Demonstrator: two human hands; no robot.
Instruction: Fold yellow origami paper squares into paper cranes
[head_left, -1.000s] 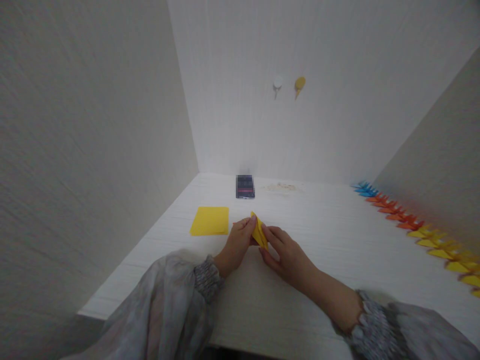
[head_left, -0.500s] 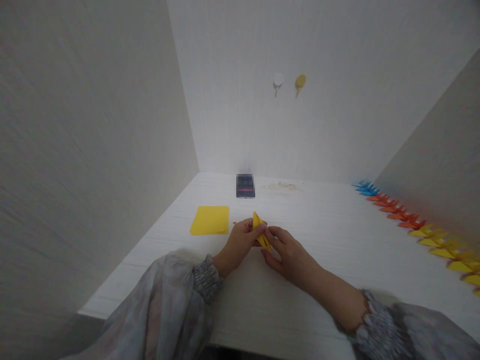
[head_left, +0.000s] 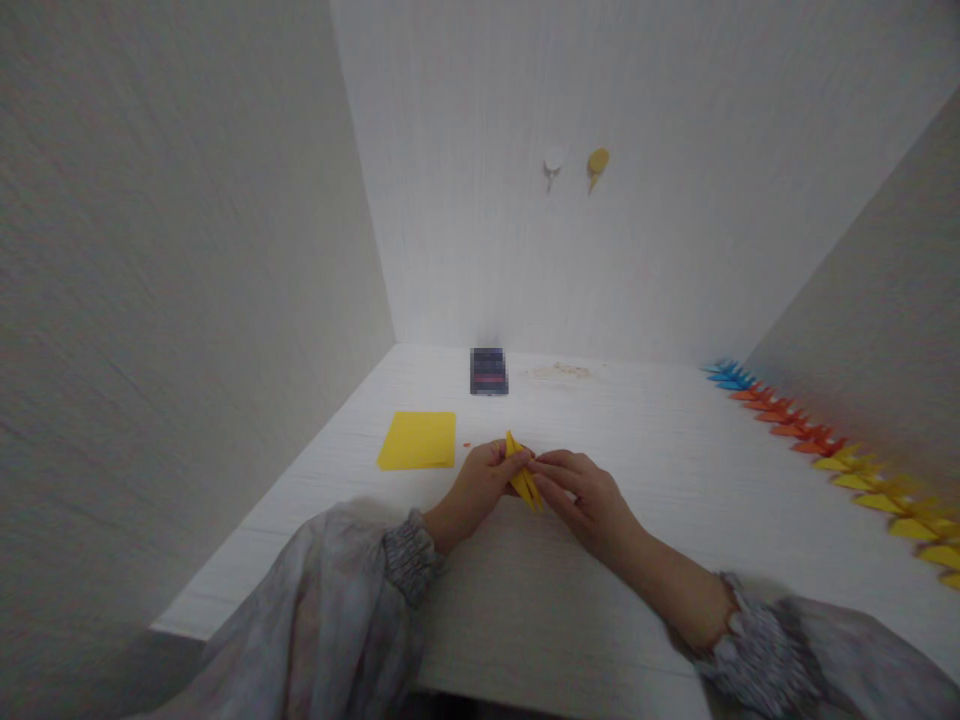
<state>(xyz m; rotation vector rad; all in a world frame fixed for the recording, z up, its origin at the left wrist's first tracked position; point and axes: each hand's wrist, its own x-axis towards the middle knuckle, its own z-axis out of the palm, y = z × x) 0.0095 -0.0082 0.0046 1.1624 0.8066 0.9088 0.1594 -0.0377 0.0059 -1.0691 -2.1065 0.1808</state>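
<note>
A small folded yellow paper piece [head_left: 520, 470] is pinched between both my hands over the middle of the white table [head_left: 660, 440]. My left hand [head_left: 480, 485] grips its left side with closed fingers. My right hand [head_left: 581, 495] holds the right side, fingertips pressed on the fold. A flat stack of yellow square paper [head_left: 418, 440] lies just to the left of my left hand.
A dark phone [head_left: 489, 371] lies near the back wall. A row of folded paper pieces, blue [head_left: 727, 376], orange [head_left: 787, 420] and yellow [head_left: 892, 495], runs along the right wall. Two round hooks [head_left: 576, 165] are stuck on the back wall. Walls close in left, back and right.
The yellow piece has been turned and narrowed between my fingers; my right hand has shifted up onto it. The hands stay in the same spot.
</note>
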